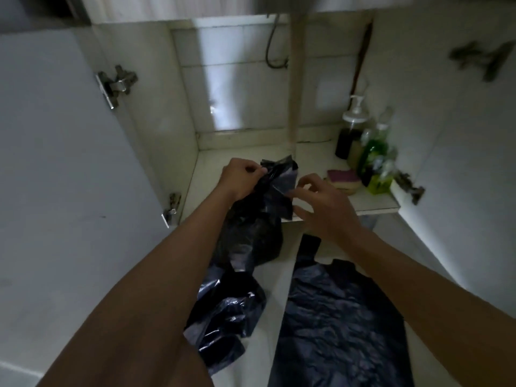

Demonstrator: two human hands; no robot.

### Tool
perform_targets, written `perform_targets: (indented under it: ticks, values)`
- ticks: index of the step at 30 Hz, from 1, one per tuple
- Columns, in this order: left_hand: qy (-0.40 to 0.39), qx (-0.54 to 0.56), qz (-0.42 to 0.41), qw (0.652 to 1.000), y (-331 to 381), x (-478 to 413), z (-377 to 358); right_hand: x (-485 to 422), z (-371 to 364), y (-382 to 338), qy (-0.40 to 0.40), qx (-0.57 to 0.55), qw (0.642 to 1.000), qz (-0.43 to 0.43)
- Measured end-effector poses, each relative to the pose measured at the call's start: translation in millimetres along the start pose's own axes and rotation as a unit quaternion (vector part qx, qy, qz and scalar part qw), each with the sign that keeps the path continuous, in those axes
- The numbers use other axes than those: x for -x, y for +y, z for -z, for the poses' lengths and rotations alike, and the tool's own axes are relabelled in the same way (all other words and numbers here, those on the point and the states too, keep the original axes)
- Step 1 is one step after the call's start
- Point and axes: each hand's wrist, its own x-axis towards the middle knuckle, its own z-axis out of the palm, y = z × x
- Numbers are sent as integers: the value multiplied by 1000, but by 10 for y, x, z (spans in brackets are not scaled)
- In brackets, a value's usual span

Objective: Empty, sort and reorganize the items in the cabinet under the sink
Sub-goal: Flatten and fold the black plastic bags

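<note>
- open cabinet [156, 113] sits straight past the fingertips, doors swung wide on both sides
- flat black bag [335, 317] spread on the floor, well below the right fingers, under that forearm
- bunched black bag [251, 233] hangs between both sets of fingers, top edge up in them, just in front of the cabinet's shelf edge
- crumpled black bag [226, 311] on the floor under the left forearm
- left hand [240, 177] has fingers curled tight, pinching the bunched bag's top
- right hand [321, 202] nips an edge of it with thumb and forefinger, other fingers loosely curled
- bottles [374, 160] on the shelf beyond the right fingers
- sponge [343, 178] just past those fingers, in front of the bottles
</note>
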Motion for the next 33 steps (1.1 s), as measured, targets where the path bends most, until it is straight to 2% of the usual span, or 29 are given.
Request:
perform_targets:
  ticks: [4, 6, 8, 10, 12, 15, 18, 21, 23, 25, 26, 28, 30, 33]
  values:
    - [-76, 117, 42, 989, 303, 10, -121, -8, 277, 121, 38, -39, 998, -44]
    - [-112, 156, 54, 980, 477, 62, -166, -53, 461, 216, 60, -84, 988, -115]
    - [-188, 180, 67, 963, 617, 124, -203, -127, 621, 340, 80, -122, 968, -203]
    - [-269, 152, 47, 950, 725, 185, -266, -202, 756, 455, 80, -103, 954, -269]
    - [-312, 50, -1, 949, 814, 262, -365, -255, 870, 522, 66, -75, 950, -295]
    - [-286, -41, -51, 956, 855, 223, -498, -292, 1025, 567, 47, -59, 944, -323]
    - [-209, -4, -69, 976, 885, 175, -509, -236, 1140, 622, 50, -29, 937, -344]
    - [-146, -40, -116, 982, 1011, 103, -468, -152, 1200, 689, 66, -32, 924, -375]
    - [-192, -95, -115, 970, 1136, 66, -433, -135, 1252, 718, 92, -46, 911, -400]
    - [-272, -163, -75, 945, 1219, 52, -410, -129, 1317, 745, 108, -67, 895, -427]
    - [-286, -203, -74, 934, 1221, 36, -410, -124, 1347, 756, 109, -72, 891, -434]
    - [-237, -256, -103, 932, 1195, -23, -408, -114, 1418, 777, 110, -71, 887, -443]
    - [-174, -253, -122, 944, 1208, -66, -360, -109, 1487, 804, 114, -56, 880, -458]
    - [-170, -225, -144, 949, 1285, -135, -280, -83, 1545, 878, 84, -71, 891, -441]
